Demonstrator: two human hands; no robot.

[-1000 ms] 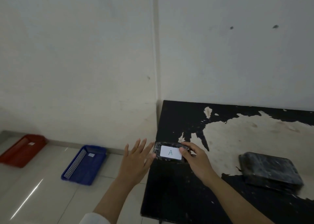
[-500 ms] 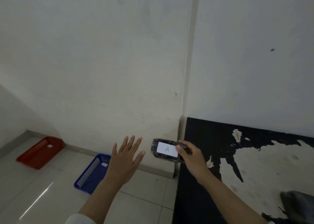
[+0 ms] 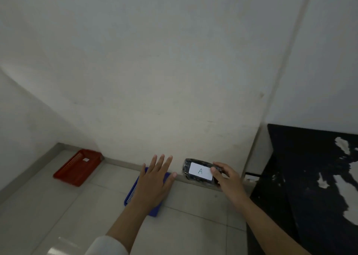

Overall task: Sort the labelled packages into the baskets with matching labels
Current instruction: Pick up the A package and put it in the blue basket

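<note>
The right hand (image 3: 227, 179) held the black package (image 3: 199, 172) labelled A in a closed grip, long axis level, while the baskets lay on the floor at nine o'clock, the blue basket (image 3: 143, 194) nearer beneath the open left hand (image 3: 155, 181), the red basket (image 3: 77, 167) beyond.

Head view only: one wide-angle camera, worn high, facing forward and down toward a wall corner.

Floor (image 3: 58, 206) fills the near left, the wall (image 3: 155, 61) takes the far and upper frame, a black table (image 3: 302, 177) edge enters at right. Both forearms reach in from the near edge, so the hands sit close to the lens; baskets lie farther off by the wall. Straight lines bow near the edges.
</note>
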